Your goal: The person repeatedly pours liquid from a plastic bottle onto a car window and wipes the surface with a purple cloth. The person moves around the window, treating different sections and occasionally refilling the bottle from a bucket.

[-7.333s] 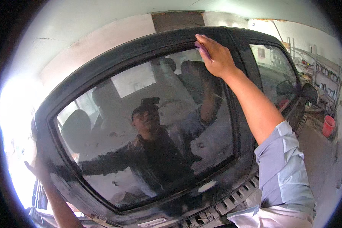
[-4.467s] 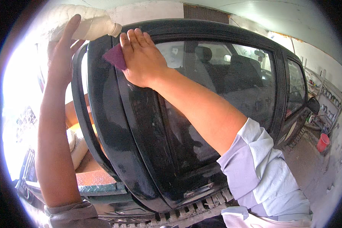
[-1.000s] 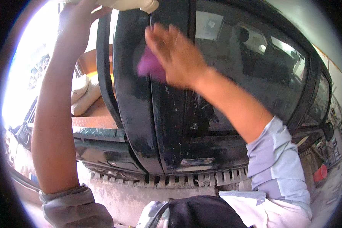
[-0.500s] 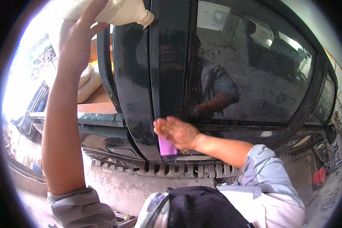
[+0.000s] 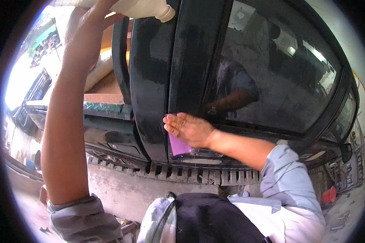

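Observation:
At the top left my left hand (image 5: 87,30) grips a whitish plastic bottle (image 5: 140,8). The bottle lies nearly on its side, its mouth pointing right and slightly down beside the dark vehicle's upper body panel (image 5: 152,77). Lower down, my right hand (image 5: 189,128) presses a thin purple sheet (image 5: 178,146) against the panel, across the narrow seam left of the door. The right fingers are together and stretched over the sheet, whose lower end sticks out below the palm. Whether it is paper or cloth I cannot tell. The door handle (image 5: 207,153) shows just below my wrist.
A dark side window (image 5: 271,89) reflects an arm and sleeve. Left of the cab is an open cargo bed (image 5: 105,98) with rolled material. Below the vehicle runs a slatted strip (image 5: 190,175) over concrete floor. A red bucket (image 5: 328,195) stands at right.
The view has shifted, so the vehicle sits higher and further right in the picture. My right hand and the purple sheet have slid slightly left across the seam. The left hand still holds the bottle.

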`<action>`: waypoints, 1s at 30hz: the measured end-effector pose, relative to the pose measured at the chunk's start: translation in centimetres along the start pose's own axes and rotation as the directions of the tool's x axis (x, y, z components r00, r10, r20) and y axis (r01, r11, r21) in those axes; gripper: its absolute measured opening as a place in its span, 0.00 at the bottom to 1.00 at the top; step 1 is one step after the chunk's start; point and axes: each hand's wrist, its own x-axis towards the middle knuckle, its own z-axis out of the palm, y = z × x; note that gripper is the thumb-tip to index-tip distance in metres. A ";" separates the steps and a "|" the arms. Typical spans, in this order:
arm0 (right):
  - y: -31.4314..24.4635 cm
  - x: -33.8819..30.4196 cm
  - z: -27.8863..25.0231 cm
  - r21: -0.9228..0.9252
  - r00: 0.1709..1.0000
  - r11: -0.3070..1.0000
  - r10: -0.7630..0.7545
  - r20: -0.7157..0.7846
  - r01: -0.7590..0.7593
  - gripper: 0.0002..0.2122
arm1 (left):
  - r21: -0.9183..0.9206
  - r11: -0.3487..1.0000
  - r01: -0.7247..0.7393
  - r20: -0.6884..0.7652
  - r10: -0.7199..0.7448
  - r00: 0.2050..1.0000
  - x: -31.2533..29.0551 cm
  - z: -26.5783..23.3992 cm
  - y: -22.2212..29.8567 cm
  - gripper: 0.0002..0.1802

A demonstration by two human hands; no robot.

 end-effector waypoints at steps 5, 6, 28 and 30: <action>8.9 7.3 -11.1 -0.320 0.971 0.947 -0.052 -0.234 -0.026 0.24 | 0.131 0.990 -0.046 -0.007 0.047 0.999 0.6 -8.5 -5.3 0.36; 10.2 8.8 -13.6 -0.495 0.977 0.866 -0.042 -0.207 -0.067 0.24 | 0.055 0.998 -0.002 -0.079 0.006 0.997 -1.1 -8.8 -5.0 0.35; 3.7 7.1 -6.1 -0.257 0.860 0.821 -0.491 0.137 0.509 0.17 | -0.557 0.824 0.103 -0.740 -0.548 0.390 -45.2 -29.9 -9.0 0.38; 4.9 9.6 -7.5 -0.214 0.826 0.798 -0.546 0.141 0.563 0.16 | -0.525 0.843 0.117 -0.728 -0.516 0.452 -46.7 -30.9 -8.7 0.37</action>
